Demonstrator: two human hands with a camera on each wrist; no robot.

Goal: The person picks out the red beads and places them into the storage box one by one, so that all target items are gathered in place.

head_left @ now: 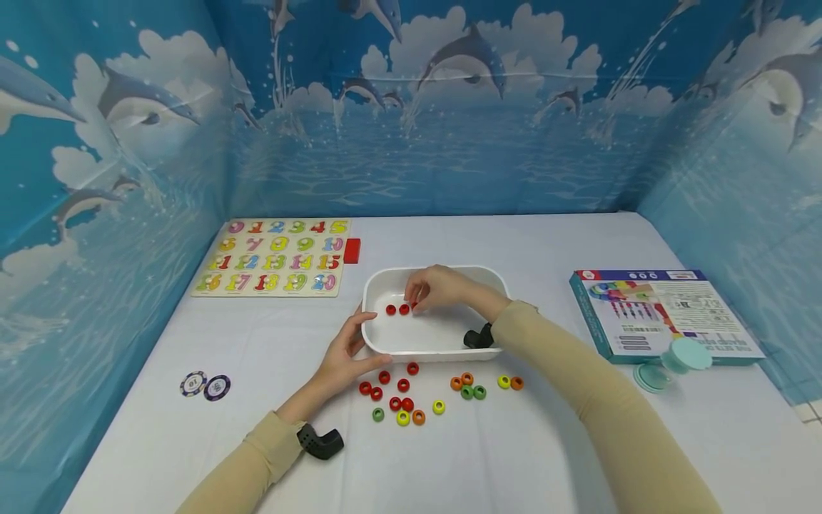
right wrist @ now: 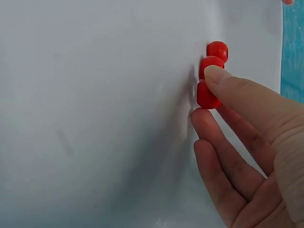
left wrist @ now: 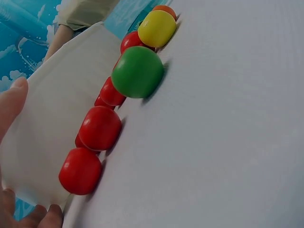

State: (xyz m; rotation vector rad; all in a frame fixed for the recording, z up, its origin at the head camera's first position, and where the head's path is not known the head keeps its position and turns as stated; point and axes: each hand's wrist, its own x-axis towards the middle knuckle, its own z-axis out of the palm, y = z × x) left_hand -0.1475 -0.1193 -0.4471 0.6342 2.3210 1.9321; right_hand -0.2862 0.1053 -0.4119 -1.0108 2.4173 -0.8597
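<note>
A white plastic tray stands in the middle of the table. My left hand grips its left end, thumb along the near side and fingers at the left rim. Inside the tray, my right hand pinches a red bead between thumb and fingers. That bead is at the end of a short row, beside a red bead and another red bead. Several loose red beads lie before the tray, with green beads, yellow beads and orange beads among and beside them.
A wooden number board lies at the back left, with a red block at its edge. Two poker chips are at the left. On the right are a printed box and a mint-green object.
</note>
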